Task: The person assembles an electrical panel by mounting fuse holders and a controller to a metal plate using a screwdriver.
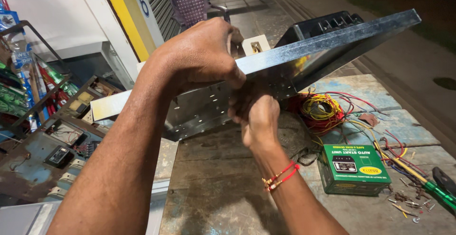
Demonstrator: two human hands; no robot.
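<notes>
A shiny galvanized metal box point(304, 59) with small holes in its side is tilted up above a worn wooden table point(218, 183). My left hand point(202, 52) grips over its top edge near the middle. My right hand point(259, 118), with a red thread band on the wrist, is closed against the box's underside, fingers curled tight; what they pinch is hidden. A black part point(327, 23) sticks up behind the far rim of the box.
A tangle of red and yellow wires point(325, 109) lies behind the box. A green carton point(354, 168) sits at right, with a green-handled screwdriver point(434, 190) and loose screws point(408, 204). Old electrical panels point(61, 154) lie at left, a purple chair point(190, 2) beyond.
</notes>
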